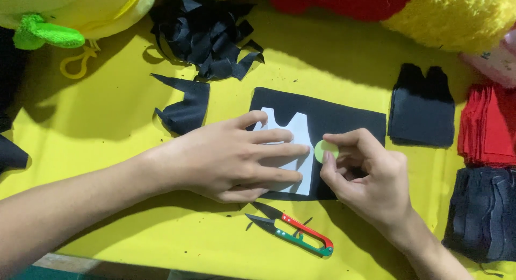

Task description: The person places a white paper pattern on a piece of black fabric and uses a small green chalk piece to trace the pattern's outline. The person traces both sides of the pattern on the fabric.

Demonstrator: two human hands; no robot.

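My left hand lay flat, fingers spread, pinning the white paper pattern on black felt, while my right hand pinched a pale green chalk disc just beside the pattern's edge.

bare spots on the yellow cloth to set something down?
Free: the yellow cloth left of the black offcut, and between the black fabric sheet and scrap pile. Crowded: right edge, with the red and dark stacks.

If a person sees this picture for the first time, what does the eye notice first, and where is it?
First, the bright yellow table filling the view. At its centre, the left hand presses a white paper pattern onto black cloth, while the right hand holds a pale green chalk disc at the pattern's edge. Below lie small snips.
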